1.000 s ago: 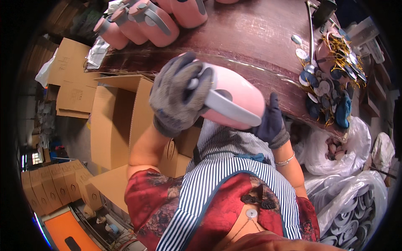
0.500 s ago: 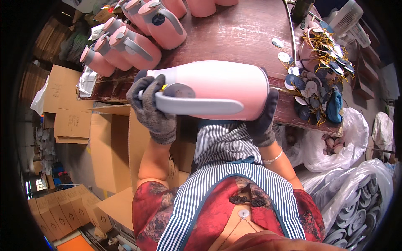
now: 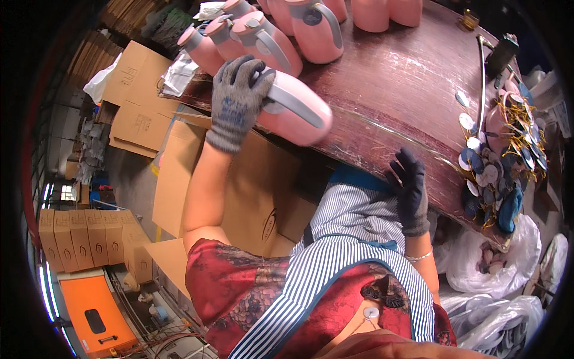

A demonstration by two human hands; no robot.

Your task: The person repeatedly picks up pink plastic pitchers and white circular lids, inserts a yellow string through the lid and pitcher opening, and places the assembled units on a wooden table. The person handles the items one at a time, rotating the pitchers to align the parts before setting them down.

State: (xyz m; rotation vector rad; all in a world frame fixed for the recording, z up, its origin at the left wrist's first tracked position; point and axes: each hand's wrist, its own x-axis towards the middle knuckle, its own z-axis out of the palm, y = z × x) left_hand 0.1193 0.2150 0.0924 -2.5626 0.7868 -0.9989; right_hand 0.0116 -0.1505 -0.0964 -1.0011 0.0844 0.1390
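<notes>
Jug: held at the table's near edge, left of centre; contact cannot be told.
Left hand: fingers curled round the jug's top end; the nearer hand.
Right hand: half open, grasping nothing, apart to the near right.
Long axis: slanting, top far left, base near right.
Bounds: standing jugs far left; carton near left.
Room: table surface, standing jugs to tags.

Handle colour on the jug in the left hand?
Grey handle, on a pink jug; best seen in the head view.
</notes>
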